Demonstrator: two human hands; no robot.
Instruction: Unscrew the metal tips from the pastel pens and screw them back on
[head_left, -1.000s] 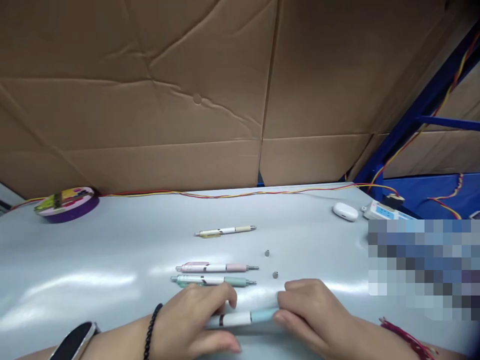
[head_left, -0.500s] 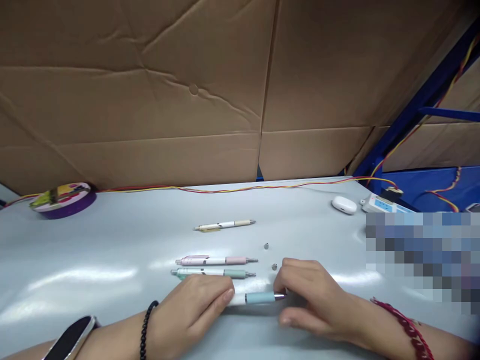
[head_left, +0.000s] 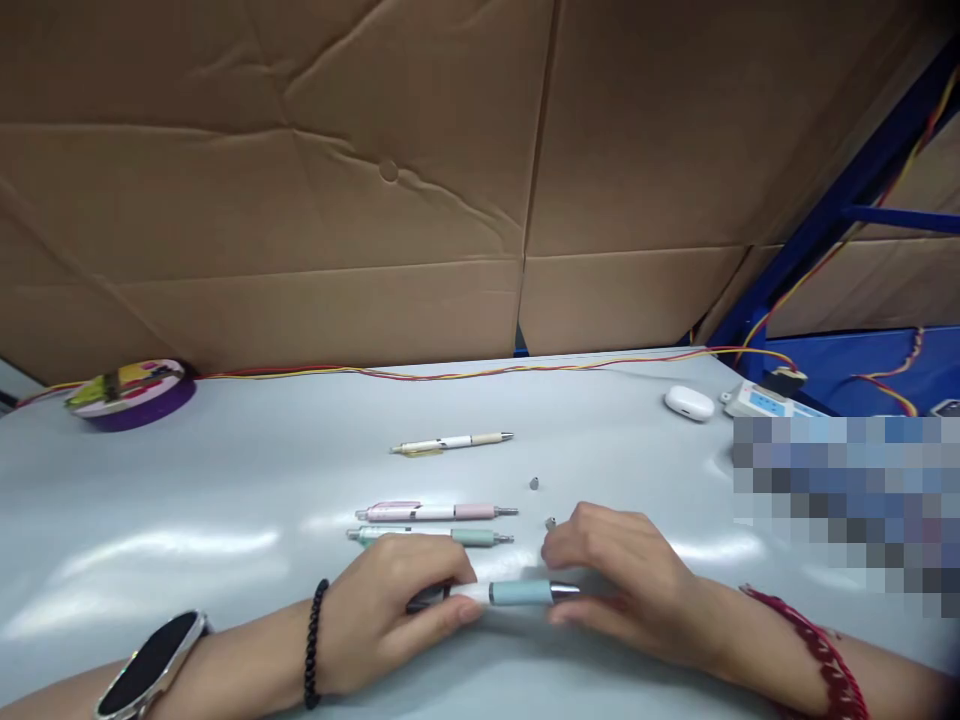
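Observation:
My left hand (head_left: 409, 605) grips the blue pen (head_left: 521, 593) by its white barrel, with the silver tip pointing right. Around that tip, my right hand (head_left: 630, 585) is spread, thumb and fingers apart on either side of it. Just behind my left hand lies a green pen (head_left: 472, 538), partly covered by the fingers, and beyond it a pink pen (head_left: 472, 512). Both end in bare-looking metal at the right. A beige pen (head_left: 454, 443) rests farther back. One small metal tip (head_left: 534, 483) stands on the table; another (head_left: 550, 523) is beside my right fingers.
A purple round box (head_left: 135, 395) is at the table's back left. At the back right are a white case (head_left: 689, 403) and a power strip (head_left: 765, 402). Red and yellow wires (head_left: 420, 376) run along the back edge, before a cardboard wall (head_left: 360, 210).
My left hand has shifted slightly right and its thumb now shows against the pen. My right fingers have opened away from the pen's tip. The view has shifted slightly.

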